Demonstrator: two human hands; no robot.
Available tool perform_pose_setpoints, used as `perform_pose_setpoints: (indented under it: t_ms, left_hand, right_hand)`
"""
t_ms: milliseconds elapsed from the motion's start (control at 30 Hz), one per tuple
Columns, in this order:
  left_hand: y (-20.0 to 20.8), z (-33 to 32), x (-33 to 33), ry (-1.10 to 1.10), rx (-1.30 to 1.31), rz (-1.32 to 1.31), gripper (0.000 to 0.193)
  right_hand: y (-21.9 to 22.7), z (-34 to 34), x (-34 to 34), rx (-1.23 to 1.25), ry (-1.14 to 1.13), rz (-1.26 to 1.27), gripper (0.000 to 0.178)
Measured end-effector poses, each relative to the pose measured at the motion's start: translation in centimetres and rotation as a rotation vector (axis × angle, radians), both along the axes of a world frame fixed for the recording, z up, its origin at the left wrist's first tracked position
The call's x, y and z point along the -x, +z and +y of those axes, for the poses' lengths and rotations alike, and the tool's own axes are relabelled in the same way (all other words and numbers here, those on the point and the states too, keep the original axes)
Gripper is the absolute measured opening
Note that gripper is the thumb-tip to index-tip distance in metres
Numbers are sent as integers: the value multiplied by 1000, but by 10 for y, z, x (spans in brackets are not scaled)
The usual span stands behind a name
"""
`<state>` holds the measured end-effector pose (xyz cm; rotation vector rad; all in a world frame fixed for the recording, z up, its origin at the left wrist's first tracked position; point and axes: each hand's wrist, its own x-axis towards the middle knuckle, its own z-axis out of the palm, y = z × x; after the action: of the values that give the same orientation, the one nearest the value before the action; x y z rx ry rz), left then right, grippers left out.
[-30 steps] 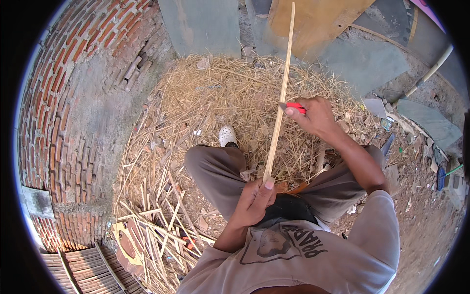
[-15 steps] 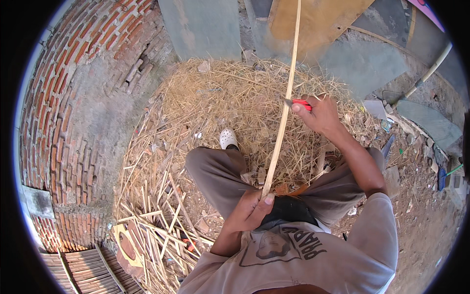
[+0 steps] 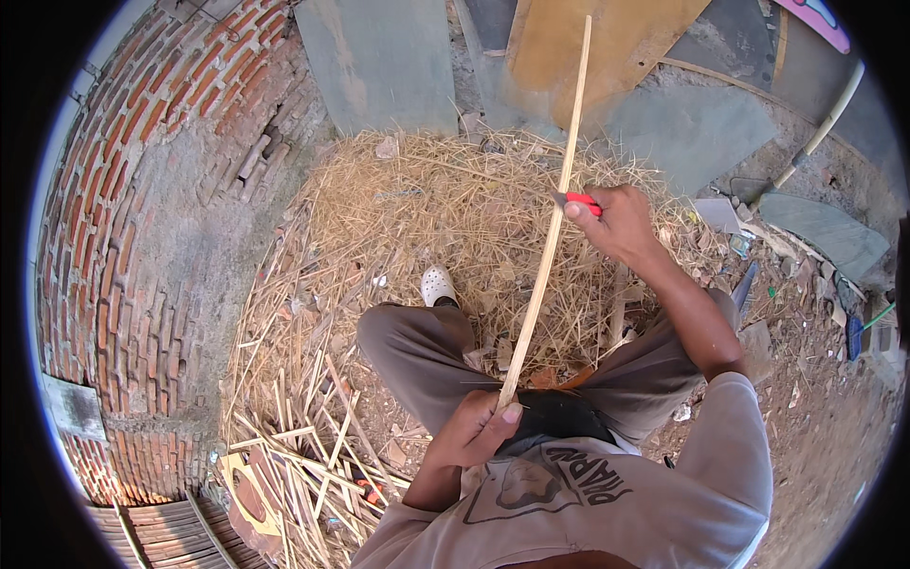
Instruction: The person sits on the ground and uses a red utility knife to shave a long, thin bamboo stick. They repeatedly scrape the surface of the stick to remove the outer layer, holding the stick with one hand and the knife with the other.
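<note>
A long, pale wooden strip, probably bamboo [image 3: 542,275], slants away from my lap toward the boards ahead. Its near end is gripped by my left hand [image 3: 478,427], with fingers wrapped round it and the thumb on top. My right hand [image 3: 614,220] is closed on a red-handled knife [image 3: 580,202] about halfway up the strip. The short dark blade touches the strip's right side. The strip's far end points up free, beyond the knife.
Shavings [image 3: 436,190] cover the ground ahead of my legs. Several cut strips [image 3: 322,455] lie piled at the left, with an orange-handled tool [image 3: 370,490] among them. A brick wall [image 3: 123,247] rises at the left. Flat boards [image 3: 379,66] lean at the back.
The strip's far end has come into full view. My left hand has shifted slightly left and down, while the knife stays at about the same place along the strip.
</note>
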<state>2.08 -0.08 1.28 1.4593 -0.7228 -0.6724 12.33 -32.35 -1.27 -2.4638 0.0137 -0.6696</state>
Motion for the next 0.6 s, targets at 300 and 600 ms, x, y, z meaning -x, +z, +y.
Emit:
perform_pose_setpoints:
  t_ms: [300, 600]
  left_hand:
    - [5, -6, -9, 107, -326, -490, 30]
    - [13, -11, -21, 170, -446, -709, 24]
  right_hand:
    - [-6, 12, 0, 114, -28, 54, 69]
    - [-3, 7, -8, 172, 31, -7, 69]
